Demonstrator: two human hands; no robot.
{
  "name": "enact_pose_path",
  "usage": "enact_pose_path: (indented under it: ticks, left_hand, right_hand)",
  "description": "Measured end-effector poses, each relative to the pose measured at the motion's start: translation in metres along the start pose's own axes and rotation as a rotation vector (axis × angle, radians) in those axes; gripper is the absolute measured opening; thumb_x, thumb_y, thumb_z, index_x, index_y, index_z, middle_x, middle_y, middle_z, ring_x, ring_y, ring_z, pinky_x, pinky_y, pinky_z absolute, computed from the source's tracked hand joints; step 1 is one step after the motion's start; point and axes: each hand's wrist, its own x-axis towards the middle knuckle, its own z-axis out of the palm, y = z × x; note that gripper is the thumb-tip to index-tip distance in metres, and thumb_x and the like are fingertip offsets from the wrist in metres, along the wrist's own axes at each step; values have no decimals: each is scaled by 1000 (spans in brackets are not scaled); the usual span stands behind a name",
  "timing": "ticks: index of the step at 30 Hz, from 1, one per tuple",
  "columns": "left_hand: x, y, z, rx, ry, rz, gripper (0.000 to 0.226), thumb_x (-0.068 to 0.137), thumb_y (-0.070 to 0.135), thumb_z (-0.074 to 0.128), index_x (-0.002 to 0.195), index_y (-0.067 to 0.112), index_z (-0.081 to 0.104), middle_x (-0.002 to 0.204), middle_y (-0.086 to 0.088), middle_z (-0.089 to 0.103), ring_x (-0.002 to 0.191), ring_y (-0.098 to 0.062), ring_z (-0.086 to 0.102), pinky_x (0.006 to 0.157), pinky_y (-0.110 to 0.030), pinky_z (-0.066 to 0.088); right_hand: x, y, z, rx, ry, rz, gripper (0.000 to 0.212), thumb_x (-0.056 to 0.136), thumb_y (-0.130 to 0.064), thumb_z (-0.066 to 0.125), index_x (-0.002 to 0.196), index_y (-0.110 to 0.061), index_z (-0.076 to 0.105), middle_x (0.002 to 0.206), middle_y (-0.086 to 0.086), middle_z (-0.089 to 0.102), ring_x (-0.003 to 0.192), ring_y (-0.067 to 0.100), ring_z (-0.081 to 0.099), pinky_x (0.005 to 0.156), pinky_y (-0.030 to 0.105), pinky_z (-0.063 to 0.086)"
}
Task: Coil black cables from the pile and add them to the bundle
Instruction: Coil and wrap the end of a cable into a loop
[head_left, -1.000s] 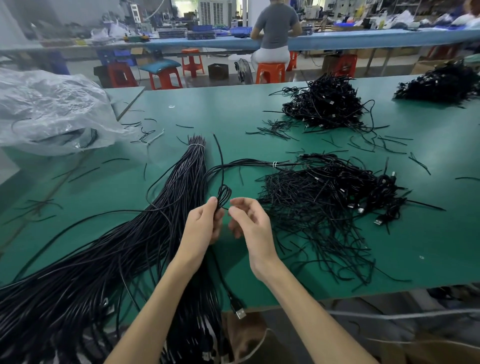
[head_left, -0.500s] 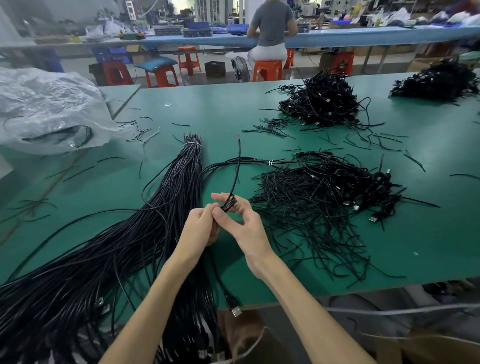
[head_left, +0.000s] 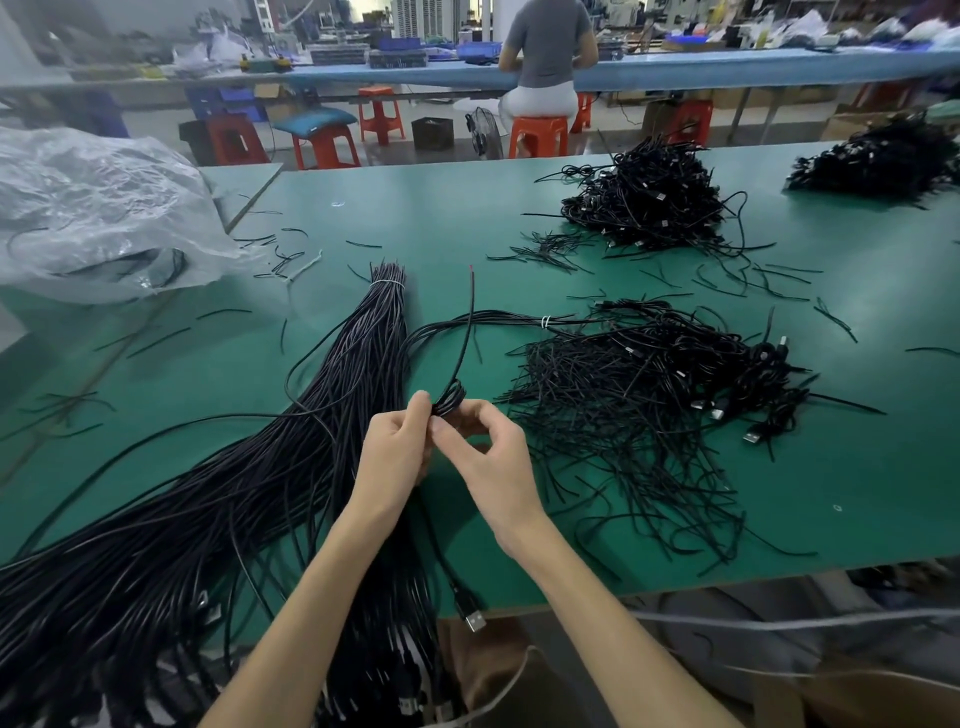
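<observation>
My left hand (head_left: 396, 457) and my right hand (head_left: 491, 462) meet over the green table (head_left: 519, 218) and both pinch a small coil of black cable (head_left: 451, 399). The free end of that cable rises straight up from the coil, and its USB plug (head_left: 474, 619) hangs past the table's front edge below my hands. A long pile of straight black cables (head_left: 249, 493), tied near its far tip with a white band, stretches left of my hands. To the right lies the bundle of coiled cables (head_left: 649, 384).
More heaps of black cable (head_left: 644, 200) sit at the back right of the table. A crumpled clear plastic bag (head_left: 98, 213) lies at the far left. Loose cable scraps are scattered over the table. A person (head_left: 545, 57) sits on an orange stool behind.
My hands have come together on the cable, the loop has tightened into a small coil, and the free end has swung upright and to the right.
</observation>
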Motion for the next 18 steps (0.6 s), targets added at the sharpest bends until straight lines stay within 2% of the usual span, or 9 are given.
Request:
enact_pose_path:
  ticks: [4, 7, 8, 11, 13, 16, 18]
  left_hand:
    - [0, -2, -2, 15, -16, 26, 57, 102, 34, 46, 46, 26, 44, 48, 7, 31, 42, -10, 23, 40, -21, 23]
    - [-1, -3, -3, 8, -24, 30, 54, 101, 36, 46, 56, 8, 60, 48, 7, 39, 42, -9, 28, 40, -20, 25]
    - [-1, -3, -4, 5, -23, 31, 54, 101, 34, 46, 55, 10, 62, 48, 8, 40, 41, -8, 29, 40, -20, 26]
    - [-1, -2, -4, -17, 2, 29, 58, 101, 28, 46, 43, 27, 45, 46, 11, 33, 41, -7, 26, 40, -20, 25]
    - [0, -2, -4, -30, 24, 16, 56, 98, 26, 48, 44, 29, 36, 47, 10, 30, 41, -7, 25, 40, -19, 24]
    - [1, -2, -4, -46, 18, -16, 46, 92, 27, 50, 49, 26, 33, 49, 7, 28, 42, -9, 23, 40, -20, 22]
    - [1, -2, -4, -67, 4, -48, 44, 92, 27, 50, 50, 26, 34, 49, 7, 28, 42, -10, 21, 40, -20, 22]
  right_hand:
    - [-1, 1, 1, -54, 1, -39, 14, 94, -34, 73, 96, -20, 69, 91, -8, 72, 88, 5, 65, 83, 22, 51]
    - [0, 1, 1, -53, -25, -33, 12, 95, -33, 72, 96, -21, 68, 86, -15, 70, 82, 3, 64, 78, 23, 52]
    - [0, 1, 2, -54, -34, -26, 14, 95, -34, 71, 96, -21, 67, 85, -14, 70, 80, 3, 64, 76, 25, 53]
    - [-2, 0, 5, -128, -49, -36, 20, 98, -38, 66, 98, -18, 63, 89, -7, 69, 81, 5, 64, 75, 26, 53]
    - [-3, 1, 8, -258, -73, -74, 23, 103, -40, 57, 98, -17, 58, 94, -3, 66, 86, 10, 62, 78, 30, 52]
    - [-6, 0, 10, -349, -111, -127, 25, 107, -38, 48, 96, -16, 55, 94, -2, 62, 87, 12, 59, 77, 34, 51]
    - [-6, 0, 9, -353, -119, -138, 24, 107, -36, 48, 96, -16, 56, 94, -4, 64, 86, 11, 60, 76, 32, 50]
